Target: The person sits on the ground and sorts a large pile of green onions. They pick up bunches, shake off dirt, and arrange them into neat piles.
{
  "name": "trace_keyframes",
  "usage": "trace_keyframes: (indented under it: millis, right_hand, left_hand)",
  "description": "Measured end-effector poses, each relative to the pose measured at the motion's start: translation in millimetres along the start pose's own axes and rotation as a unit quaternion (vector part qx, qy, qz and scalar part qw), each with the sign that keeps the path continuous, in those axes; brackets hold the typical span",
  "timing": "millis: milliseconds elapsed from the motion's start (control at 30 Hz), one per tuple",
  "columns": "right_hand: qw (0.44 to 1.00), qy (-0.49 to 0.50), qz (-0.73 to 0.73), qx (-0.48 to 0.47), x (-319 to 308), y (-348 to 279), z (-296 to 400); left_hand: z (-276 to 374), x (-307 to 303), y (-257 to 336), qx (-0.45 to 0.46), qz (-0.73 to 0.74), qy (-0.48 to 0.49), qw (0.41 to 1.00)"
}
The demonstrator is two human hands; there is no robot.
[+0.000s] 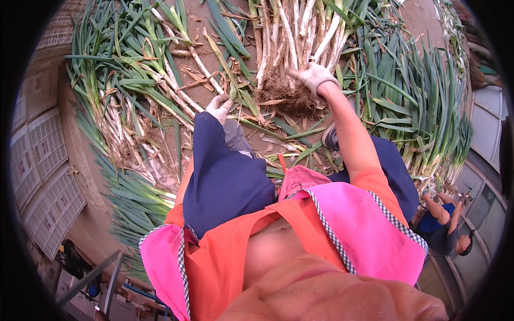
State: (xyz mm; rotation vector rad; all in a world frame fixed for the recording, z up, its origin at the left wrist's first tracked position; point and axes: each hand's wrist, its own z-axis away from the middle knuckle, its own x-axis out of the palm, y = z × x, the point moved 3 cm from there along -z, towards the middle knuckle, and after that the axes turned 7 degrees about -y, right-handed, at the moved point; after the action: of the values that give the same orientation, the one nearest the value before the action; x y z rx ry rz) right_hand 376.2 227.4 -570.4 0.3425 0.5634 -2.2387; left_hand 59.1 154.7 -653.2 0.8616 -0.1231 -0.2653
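Observation:
My left hand [220,107], in a pale work glove, is beside my left knee with its fingers curled. It is next to a yellowing leaf [233,91]; whether it grips the leaf is unclear. My right hand [315,77], gloved too, reaches to the root end of a thick bundle of leeks or large green onions [295,36]. Its fingers are partly blurred against the white stalks, so its hold cannot be made out. Brown, soil-covered roots [287,98] face me below that hand. A single white stalk [204,68] slants down toward my left hand.
Loose untrimmed stalks [120,120] are heaped at left. Green-topped bundles [417,92] stand along the right. Leaf scraps [281,140] litter the ground near my feet. Stacked white plastic crates [46,148] line the left side. Another person [445,228] works at far right; a metal frame [92,277] is lower left.

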Motion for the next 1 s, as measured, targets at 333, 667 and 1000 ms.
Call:
trace_keyframes:
  millis: [333, 667, 1000]
  right_hand:
    - [0.939, 0.321, 0.128, -0.001, -112.9, -77.0, -56.1]
    - [0.773, 0.328, -0.384, -0.383, -146.6, -44.3, 37.2]
    - [0.743, 0.398, -0.272, -0.465, -95.5, -43.0, 99.5]
  left_hand:
    - [-69.2, 96.8, 110.8, 0.214, -0.338, -0.008, 0.916]
    - [-92.2, 83.9, 200.3, 0.273, -0.118, 0.098, 0.950]
    - [-118.2, 168.1, 139.5, 0.165, -0.445, -0.052, 0.879]
